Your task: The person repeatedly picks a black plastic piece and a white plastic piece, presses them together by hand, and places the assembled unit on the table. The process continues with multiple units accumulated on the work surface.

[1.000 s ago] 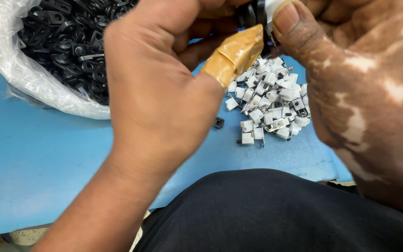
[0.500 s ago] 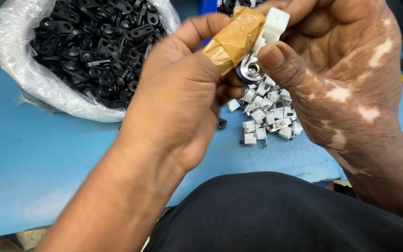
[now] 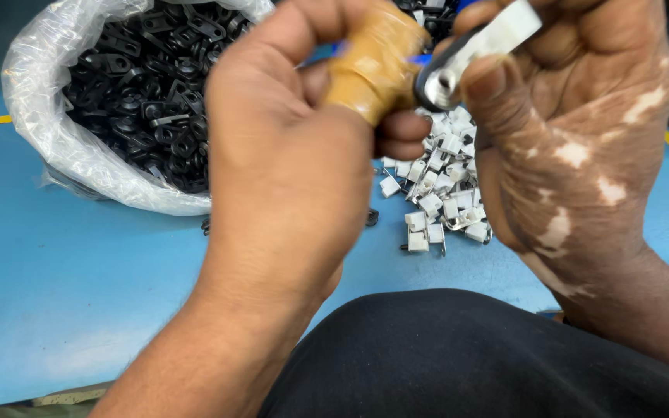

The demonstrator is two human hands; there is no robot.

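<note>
The white clip (image 3: 480,48) with its black ring sits pinched in the right hand (image 3: 574,147), raised above the blue table (image 3: 63,286). A clear bag of black parts (image 3: 129,93) lies behind. The left hand (image 3: 288,162) is closed around a tape-wrapped tool (image 3: 369,73), its tip at the clip. Small white clips (image 3: 439,197) are heaped below.

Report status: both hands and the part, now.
Left hand grips tape-wrapped tool. Right hand pinches small white-and-metal part against tool tip. White clips pile beneath, bag of black parts left; nothing obstructing.
</note>
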